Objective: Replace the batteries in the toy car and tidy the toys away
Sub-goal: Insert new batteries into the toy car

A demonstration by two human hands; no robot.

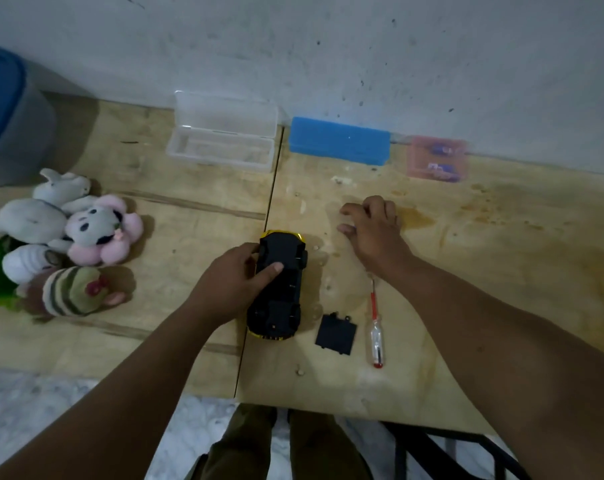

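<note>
A yellow toy car (pixel 279 289) lies upside down on the wooden table, its black underside facing up. My left hand (pixel 234 282) grips the car from its left side, thumb across the underside. The black battery cover (pixel 335 335) lies loose just right of the car. A red-handled screwdriver (pixel 376 327) lies beside the cover. My right hand (pixel 373 226) hovers over the table above the screwdriver, fingers loosely curled, holding nothing. A pink case (pixel 437 160) holding batteries sits at the back right.
An open clear plastic box (pixel 220 140) and a shut blue box (pixel 340 140) stand by the wall. Several plush toys (pixel 61 244) are piled at the left. A blue-lidded bin (pixel 6 116) stands at the far left. The table edge (pixel 328 403) is near me.
</note>
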